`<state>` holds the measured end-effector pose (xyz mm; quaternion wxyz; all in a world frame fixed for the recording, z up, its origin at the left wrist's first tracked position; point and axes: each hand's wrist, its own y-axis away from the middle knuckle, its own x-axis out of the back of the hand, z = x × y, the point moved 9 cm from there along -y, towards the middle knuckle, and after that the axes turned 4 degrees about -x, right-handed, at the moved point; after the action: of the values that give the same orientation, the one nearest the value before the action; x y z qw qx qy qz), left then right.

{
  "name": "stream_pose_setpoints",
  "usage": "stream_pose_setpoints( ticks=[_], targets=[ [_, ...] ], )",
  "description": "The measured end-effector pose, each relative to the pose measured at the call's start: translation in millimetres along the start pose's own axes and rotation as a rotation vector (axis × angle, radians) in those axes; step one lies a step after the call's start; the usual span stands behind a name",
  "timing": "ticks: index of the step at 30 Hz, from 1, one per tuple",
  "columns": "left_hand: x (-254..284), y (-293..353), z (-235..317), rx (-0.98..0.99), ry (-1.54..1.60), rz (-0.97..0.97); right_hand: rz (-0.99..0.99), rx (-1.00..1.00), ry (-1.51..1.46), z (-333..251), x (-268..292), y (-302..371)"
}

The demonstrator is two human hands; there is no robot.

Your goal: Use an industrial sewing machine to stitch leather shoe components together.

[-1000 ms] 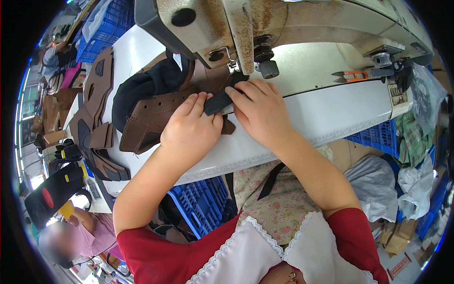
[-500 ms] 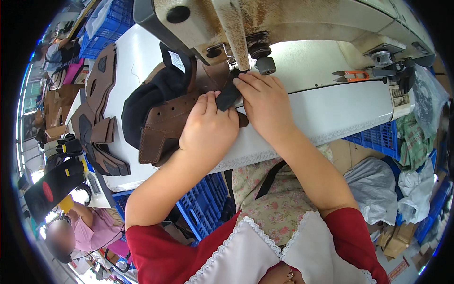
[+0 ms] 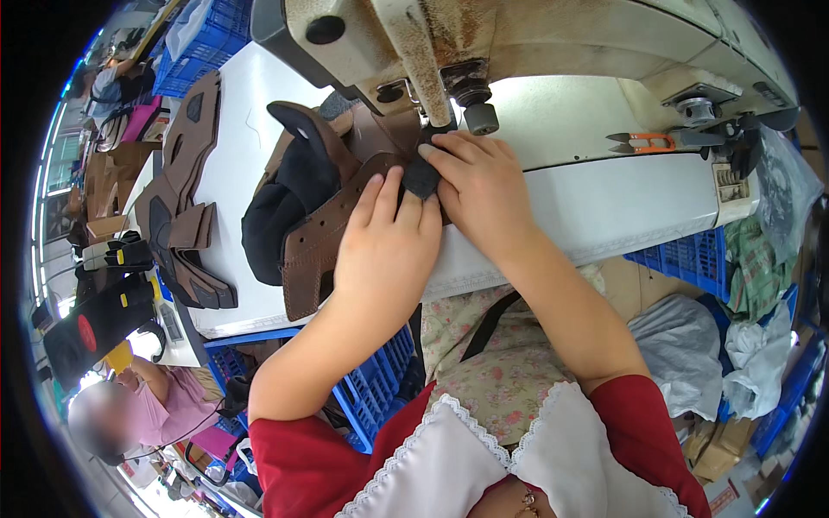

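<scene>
A brown leather shoe upper (image 3: 313, 243) with black padded lining (image 3: 289, 198) lies on the white sewing machine bed, its inner end under the machine head. My left hand (image 3: 387, 246) rests on the leather with its fingers stretched out and slightly apart. Close to the needle area, my right hand (image 3: 488, 190) grips a short black strip (image 3: 420, 178) at its edge, thumb and fingertips against it. The strip lies over the upper, between my two hands. The presser foot is mostly hidden behind the machine's beige arm (image 3: 414, 52) and my fingertips.
Stacked brown leather pieces (image 3: 186, 173) lie at the left of the table. Orange-handled thread snips (image 3: 648, 142) sit on the machine bed at right. Blue crates (image 3: 682, 259) stand below the table. A co-worker in a pink top (image 3: 177, 406) sits at lower left.
The upper has turned and shifted right, its lining flap now folding differently. My left hand has let go of the strip and laid its fingers flat. My right hand has hardly moved.
</scene>
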<state>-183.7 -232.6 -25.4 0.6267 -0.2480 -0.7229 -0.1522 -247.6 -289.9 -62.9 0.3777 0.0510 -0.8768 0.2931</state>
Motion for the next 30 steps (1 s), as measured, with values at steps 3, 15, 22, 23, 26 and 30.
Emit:
stream_pose_setpoints(
  ticks=[3, 15, 22, 23, 26, 30],
  targets=[
    [25, 8, -9, -0.024, -0.163, -0.017, -0.004, -0.004, -0.006, 1, 0, 2],
    [-10, 2, -24, -0.232, -0.733, -0.626, -0.003, 0.009, 0.03, -1, -2, 2],
    [-27, 4, -29, -0.3, -0.394, -0.409, -0.011, 0.018, 0.052, -2, -1, 3],
    [-28, 6, -28, -0.313, -0.378, -0.384, -0.018, 0.018, 0.055, -2, -1, 2],
    [-33, 9, -28, -0.324, -0.336, -0.364, -0.032, 0.009, 0.053, 0, -2, 2],
    [-32, 10, -30, -0.358, -0.319, -0.322, -0.034, -0.004, 0.012, 2, -1, 1]
  ],
)
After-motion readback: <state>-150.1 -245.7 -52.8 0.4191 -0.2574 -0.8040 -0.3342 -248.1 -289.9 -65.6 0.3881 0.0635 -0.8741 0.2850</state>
